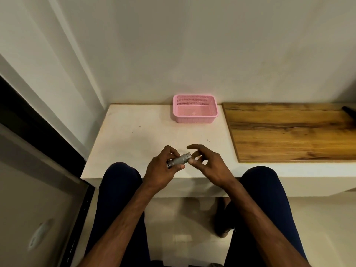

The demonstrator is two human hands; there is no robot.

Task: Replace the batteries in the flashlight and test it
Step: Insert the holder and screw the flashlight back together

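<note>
A small silver flashlight [179, 160] with a knurled barrel is held above the front edge of the white ledge [134, 143]. My left hand [162, 168] grips its barrel, fingers and thumb curled round it. My right hand [207, 163] is at the flashlight's right end, thumb and a curled finger at its tip, the index finger raised and bent. Whether the right hand holds a small part is hidden by the fingers. No loose batteries are visible.
A pink plastic basket [195, 119] stands at the back of the ledge against the wall. A wooden board [289, 132] covers the ledge's right side, with a dark object [349, 111] at its far right. My knees [119, 182] sit below the ledge's front edge.
</note>
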